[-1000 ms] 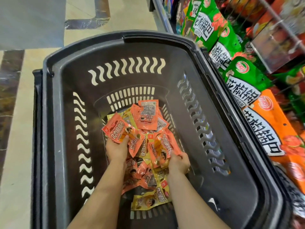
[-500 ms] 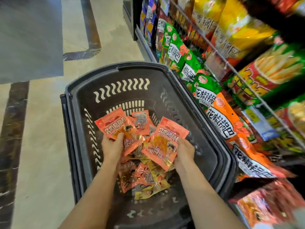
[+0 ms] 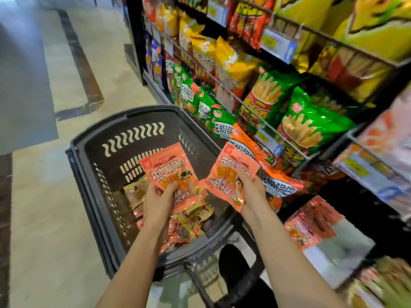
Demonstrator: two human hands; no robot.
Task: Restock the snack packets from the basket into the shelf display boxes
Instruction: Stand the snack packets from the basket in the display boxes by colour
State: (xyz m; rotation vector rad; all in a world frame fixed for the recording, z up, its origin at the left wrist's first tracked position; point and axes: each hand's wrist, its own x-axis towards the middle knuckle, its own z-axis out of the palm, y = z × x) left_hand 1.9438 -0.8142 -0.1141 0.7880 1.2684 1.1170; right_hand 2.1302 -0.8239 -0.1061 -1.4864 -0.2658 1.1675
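You hold a bunch of orange snack packets in each hand above a dark plastic basket [image 3: 93, 165] in a shop aisle. Your left hand [image 3: 159, 196] grips one bunch [image 3: 171, 172], thumb curled over its front, fingers [image 3: 171, 186] wrapped behind. Your right hand [image 3: 250, 185] clutches the second bunch [image 3: 229, 174], fingers clenched across its lower face, just beside the basket's right rim. Below your left fingers, more loose packets [image 3: 189, 221] lie heaped on the basket floor. Beyond your right fingers, wire shelves [image 3: 287, 138] carry green, orange and yellow crisp bags [image 3: 311, 123].
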